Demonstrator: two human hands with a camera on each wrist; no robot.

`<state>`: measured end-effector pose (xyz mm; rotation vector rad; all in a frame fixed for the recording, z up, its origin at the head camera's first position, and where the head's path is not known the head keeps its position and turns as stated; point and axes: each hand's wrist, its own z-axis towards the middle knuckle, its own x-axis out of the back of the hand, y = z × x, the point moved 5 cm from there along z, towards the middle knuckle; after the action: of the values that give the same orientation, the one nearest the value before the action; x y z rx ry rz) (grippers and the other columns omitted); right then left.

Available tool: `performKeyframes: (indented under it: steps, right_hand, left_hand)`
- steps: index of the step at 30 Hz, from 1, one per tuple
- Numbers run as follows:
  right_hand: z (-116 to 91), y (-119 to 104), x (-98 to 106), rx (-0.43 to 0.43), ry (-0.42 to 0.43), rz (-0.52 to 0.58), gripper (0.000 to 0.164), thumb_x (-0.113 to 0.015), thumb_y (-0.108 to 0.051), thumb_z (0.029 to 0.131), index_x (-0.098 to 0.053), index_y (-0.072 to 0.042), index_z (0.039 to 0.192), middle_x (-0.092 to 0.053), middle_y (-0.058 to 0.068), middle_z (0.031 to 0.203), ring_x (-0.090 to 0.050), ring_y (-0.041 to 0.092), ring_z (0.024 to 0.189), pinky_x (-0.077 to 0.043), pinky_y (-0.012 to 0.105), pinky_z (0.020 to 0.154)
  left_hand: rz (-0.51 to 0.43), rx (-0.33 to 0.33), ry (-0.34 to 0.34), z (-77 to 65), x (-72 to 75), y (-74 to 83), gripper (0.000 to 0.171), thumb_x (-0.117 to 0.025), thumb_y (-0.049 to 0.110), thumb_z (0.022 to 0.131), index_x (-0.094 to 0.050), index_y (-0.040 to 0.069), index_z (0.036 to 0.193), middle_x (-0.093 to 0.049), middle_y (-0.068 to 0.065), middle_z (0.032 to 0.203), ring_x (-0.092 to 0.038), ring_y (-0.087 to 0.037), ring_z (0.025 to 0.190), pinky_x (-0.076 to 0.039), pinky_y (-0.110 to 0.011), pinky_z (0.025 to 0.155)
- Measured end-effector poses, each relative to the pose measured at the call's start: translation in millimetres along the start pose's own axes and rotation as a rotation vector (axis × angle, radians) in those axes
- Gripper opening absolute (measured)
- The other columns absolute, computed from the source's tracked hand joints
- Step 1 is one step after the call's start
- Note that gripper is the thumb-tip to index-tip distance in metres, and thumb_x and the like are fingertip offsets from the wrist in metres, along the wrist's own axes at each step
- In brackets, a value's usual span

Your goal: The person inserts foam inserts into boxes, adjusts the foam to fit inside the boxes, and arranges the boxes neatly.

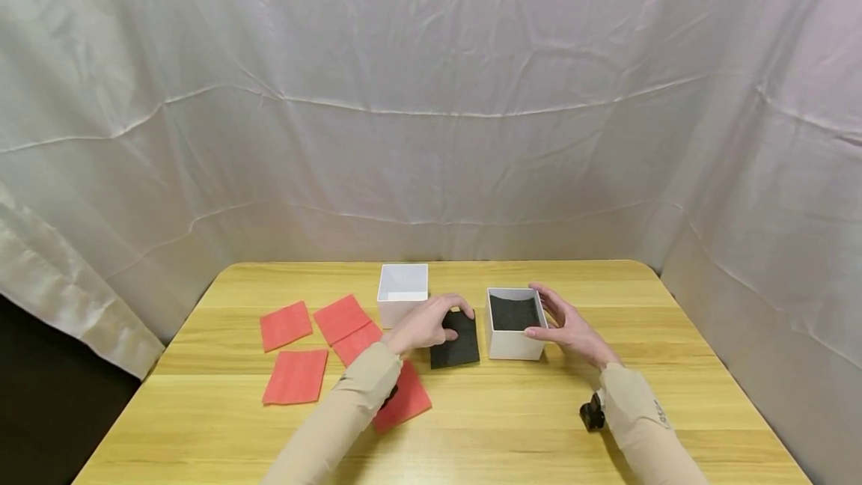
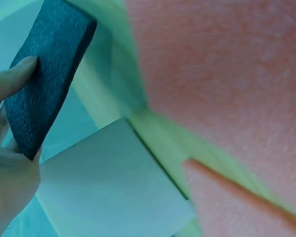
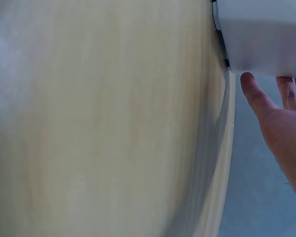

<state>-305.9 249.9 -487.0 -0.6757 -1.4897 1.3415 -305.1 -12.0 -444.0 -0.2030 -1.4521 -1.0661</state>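
My left hand [image 1: 427,324] pinches a black foam sheet [image 1: 456,350], thumb on its near face. In the left wrist view the same sheet [image 2: 52,69] bends slightly, with fingers behind it. To its right stands a white open-top box [image 1: 515,346], with black foam [image 1: 514,313] inside. How many pieces lie in there I cannot tell. My right hand [image 1: 569,331] holds that box by its right side, thumb at the near corner and fingers toward the far corner. In the right wrist view the fingertips partly disappear behind the box wall [image 3: 266,42].
Behind the left hand is a second white open-top box [image 1: 393,313]. Several red foam sheets lie on the left part of the wooden table [image 1: 222,373], among them one [image 1: 407,399] under the left forearm. A pale curtain [image 1: 438,163] hangs behind the table.
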Motion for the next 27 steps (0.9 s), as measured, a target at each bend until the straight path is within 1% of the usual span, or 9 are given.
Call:
performKeyframes:
  steps: [4,8,12,15,16,18,20,25,27]
  right_hand:
    - [-1,0,0,-0.001,-0.001,0.002,0.090,-0.075,-0.010,0.089,-0.020,-0.005,0.160,-0.015,0.025,0.167,-0.009,0.049,0.153,-0.009,0.071,0.119]
    - [-1,0,0,-0.001,0.001,0.006,0.089,-0.075,-0.010,0.089,-0.020,-0.004,0.159,-0.014,0.025,0.167,-0.008,0.049,0.153,-0.009,0.069,0.120]
    - [-1,0,0,0.002,0.003,0.004,0.089,-0.075,-0.010,0.089,-0.021,-0.005,0.159,-0.015,0.025,0.167,-0.008,0.049,0.153,-0.010,0.069,0.120]
    - [-1,0,0,0.005,0.005,0.007,0.089,-0.075,-0.010,0.089,-0.021,-0.005,0.159,-0.015,0.025,0.167,-0.008,0.050,0.153,-0.010,0.070,0.120]
    - [-1,0,0,0.006,0.005,0.008,0.089,-0.075,-0.010,0.089,-0.021,-0.005,0.159,-0.015,0.025,0.167,-0.008,0.050,0.153,-0.009,0.070,0.120]
    - [-1,0,0,0.009,0.005,0.008,0.089,-0.075,-0.010,0.089,-0.021,-0.005,0.159,-0.015,0.025,0.167,-0.008,0.050,0.153,-0.009,0.070,0.120]
    - [0,-1,0,0.011,0.004,0.012,0.088,-0.075,-0.010,0.089,-0.021,-0.005,0.159,-0.015,0.025,0.167,-0.008,0.049,0.153,-0.009,0.070,0.120]
    - [0,-1,0,0.012,-0.001,0.017,0.088,-0.074,-0.009,0.089,-0.021,-0.004,0.159,-0.015,0.025,0.167,-0.008,0.049,0.153,-0.010,0.071,0.119]
    - [0,-2,0,0.010,-0.002,0.016,0.088,-0.074,-0.010,0.090,-0.021,-0.005,0.159,-0.014,0.025,0.167,-0.008,0.049,0.154,-0.010,0.071,0.119]
  left_hand:
    - [-0.045,-0.024,-0.019,-3.5,6.4,4.4,0.039,-0.071,-0.010,0.083,-0.064,0.005,0.119,-0.067,-0.009,0.124,-0.061,-0.024,0.118,-0.049,-0.037,0.106]
    - [-0.131,-0.044,-0.022,-7.5,16.2,9.2,0.044,-0.069,-0.012,0.082,-0.063,0.003,0.123,-0.066,-0.012,0.128,-0.059,-0.026,0.118,-0.049,-0.037,0.105]
    - [-0.230,-0.032,-0.040,-10.2,25.9,9.9,0.049,-0.070,-0.010,0.083,-0.061,0.006,0.128,-0.063,-0.011,0.134,-0.061,-0.022,0.101,-0.051,-0.028,0.092]
    - [-0.300,-0.021,-0.046,-10.6,32.0,9.5,0.050,-0.074,-0.007,0.083,-0.060,0.007,0.129,-0.062,-0.013,0.132,-0.061,-0.019,0.087,-0.051,-0.023,0.082]
    - [-0.319,-0.019,-0.043,-10.2,33.9,9.4,0.049,-0.075,-0.006,0.083,-0.061,0.007,0.128,-0.062,-0.014,0.130,-0.062,-0.019,0.087,-0.052,-0.022,0.081]
    - [-0.353,-0.012,-0.026,-9.2,37.7,9.6,0.046,-0.078,-0.003,0.083,-0.062,0.008,0.125,-0.062,-0.015,0.124,-0.063,-0.020,0.087,-0.052,-0.023,0.080]
    - [-0.373,0.006,-0.003,-7.5,41.3,9.3,0.043,-0.080,0.000,0.083,-0.063,0.010,0.121,-0.062,-0.012,0.119,-0.062,-0.019,0.095,-0.052,-0.023,0.083]
    - [-0.413,0.011,0.075,-2.6,49.7,10.9,0.036,-0.083,0.007,0.081,-0.062,0.011,0.109,-0.064,-0.007,0.115,-0.059,-0.019,0.107,-0.051,-0.028,0.091]
    - [-0.424,0.006,0.117,-1.0,52.0,11.2,0.034,-0.084,0.008,0.081,-0.061,0.010,0.106,-0.065,-0.008,0.113,-0.061,-0.020,0.106,-0.052,-0.029,0.091]
